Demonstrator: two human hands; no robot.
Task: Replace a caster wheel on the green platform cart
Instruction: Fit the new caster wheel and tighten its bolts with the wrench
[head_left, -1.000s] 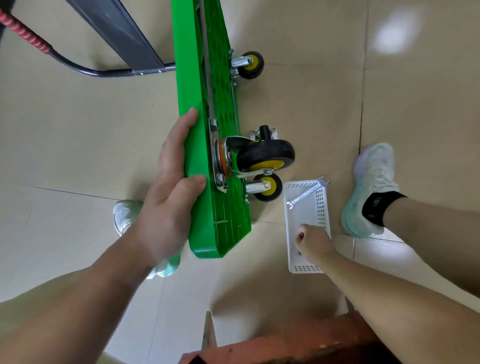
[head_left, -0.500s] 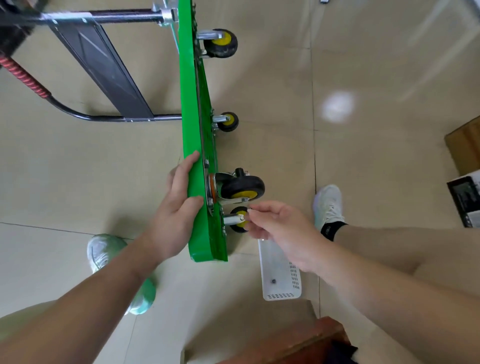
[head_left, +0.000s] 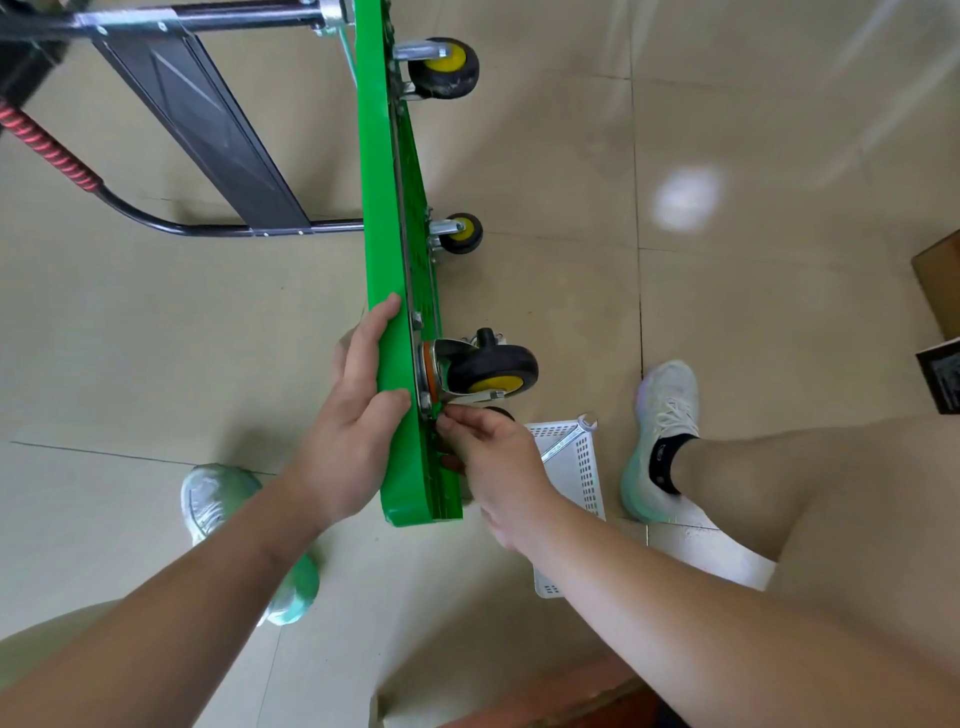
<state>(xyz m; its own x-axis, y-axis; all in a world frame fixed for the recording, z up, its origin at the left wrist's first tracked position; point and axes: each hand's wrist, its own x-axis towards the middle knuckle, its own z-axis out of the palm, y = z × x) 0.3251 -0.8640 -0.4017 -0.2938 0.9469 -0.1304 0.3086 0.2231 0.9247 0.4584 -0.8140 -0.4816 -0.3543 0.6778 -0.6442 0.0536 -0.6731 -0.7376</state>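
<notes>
The green platform cart (head_left: 387, 218) stands on its long edge on the tiled floor, its underside facing right. My left hand (head_left: 358, 415) grips the cart's near end, fingers over the top face and thumb on the edge. A large black-and-yellow caster wheel (head_left: 491, 371) sits on its metal plate near that end. My right hand (head_left: 491, 457) is at the plate's lower corner, fingertips pinched on a small fastener that I cannot see clearly. Two smaller casters, one in the middle (head_left: 460, 234) and one at the far end (head_left: 441, 67), stick out farther along.
A white perforated basket (head_left: 584, 467) lies on the floor by my right hand with a silver wrench (head_left: 569, 439) across its rim. The cart's black folded handle (head_left: 208, 124) extends left. My shoes flank the cart. A cardboard box (head_left: 940, 286) sits at the right edge.
My right hand rose out of the basket and has gone in to the caster plate's lower corner on the cart. The view pulled back. My left hand kept its grip.
</notes>
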